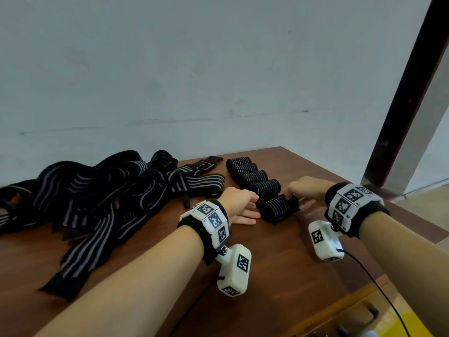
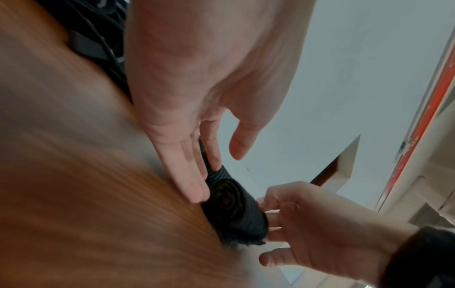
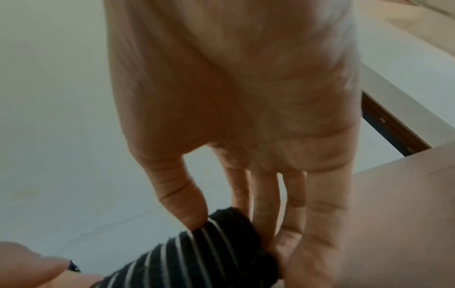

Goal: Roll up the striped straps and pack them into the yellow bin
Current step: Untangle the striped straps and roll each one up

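Observation:
A freshly rolled black strap with white stripes (image 1: 277,209) lies on the brown table (image 1: 279,259), at the near end of a row of rolled straps (image 1: 252,176). My left hand (image 1: 255,212) lays straight fingers against the roll's left end; the left wrist view shows those fingers (image 2: 194,185) touching the spiral end of the roll (image 2: 231,204). My right hand (image 1: 290,193) pinches the right end, thumb on top and fingers behind the roll (image 3: 209,249). A loose pile of unrolled striped straps (image 1: 97,190) covers the table's left. A corner of the yellow bin (image 1: 420,324) shows at bottom right.
A pale wall (image 1: 218,81) stands right behind the table. The table's right edge runs close to my right wrist, and a dark door frame (image 1: 408,93) rises beyond it. A black cable (image 1: 379,283) trails from the right wrist camera over the bin.

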### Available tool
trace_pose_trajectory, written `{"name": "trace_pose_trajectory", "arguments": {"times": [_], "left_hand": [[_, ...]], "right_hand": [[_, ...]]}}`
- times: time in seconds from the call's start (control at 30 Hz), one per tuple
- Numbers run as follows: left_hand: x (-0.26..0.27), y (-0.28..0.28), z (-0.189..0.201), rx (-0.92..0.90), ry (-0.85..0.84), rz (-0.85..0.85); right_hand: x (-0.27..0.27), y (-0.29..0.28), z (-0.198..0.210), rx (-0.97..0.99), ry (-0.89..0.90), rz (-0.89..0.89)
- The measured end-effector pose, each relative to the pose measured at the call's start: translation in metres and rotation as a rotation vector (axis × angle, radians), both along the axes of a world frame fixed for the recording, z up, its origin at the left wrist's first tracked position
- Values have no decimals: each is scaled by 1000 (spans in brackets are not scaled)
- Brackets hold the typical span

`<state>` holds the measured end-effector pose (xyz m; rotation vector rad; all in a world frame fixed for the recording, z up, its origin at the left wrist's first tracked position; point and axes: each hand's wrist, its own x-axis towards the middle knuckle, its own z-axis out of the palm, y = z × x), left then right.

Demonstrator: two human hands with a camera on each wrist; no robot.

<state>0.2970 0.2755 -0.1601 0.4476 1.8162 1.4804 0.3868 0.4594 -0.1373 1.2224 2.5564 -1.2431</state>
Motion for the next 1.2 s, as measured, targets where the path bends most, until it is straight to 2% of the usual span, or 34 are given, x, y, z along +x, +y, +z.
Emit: {"name": "trace_pose_trajectory", "arguments": {"times": [0.13, 0.23, 0.33, 0.43, 0.5, 0.6, 0.8, 0.9, 1.0, 1.07, 1.2], "left_hand": [[-8, 10, 2, 27, 74, 106], [-19, 19, 11, -4, 205, 145], [-27, 30, 11, -94, 382, 78], [-31, 42, 4, -247, 628, -11], [-33, 47, 3, -285, 697, -31], [-35, 51, 5, -338, 747, -57], [-42, 57, 2, -303, 618, -41], [-42, 58, 6, -327, 604, -107], [-44, 58, 13, -397, 800, -192], [-45, 58, 15, -426, 939, -178], [-50, 58, 10, -436, 966, -128]], "right_hand": [[-5, 10, 6, 3, -67, 69], [-14, 20, 13, -27, 61, 60], [-28, 22, 10, 51, 161, 27], [-40, 20, 1, 93, 167, 109], [-44, 20, -4, 147, 154, 175], [-47, 23, -5, 228, 145, 195], [-46, 22, -4, 230, 104, 240], [-46, 24, -4, 253, 94, 253], [-48, 24, -3, 285, 93, 244], [-49, 22, -3, 316, 92, 234], [-51, 15, -1, 326, 70, 218]]}}
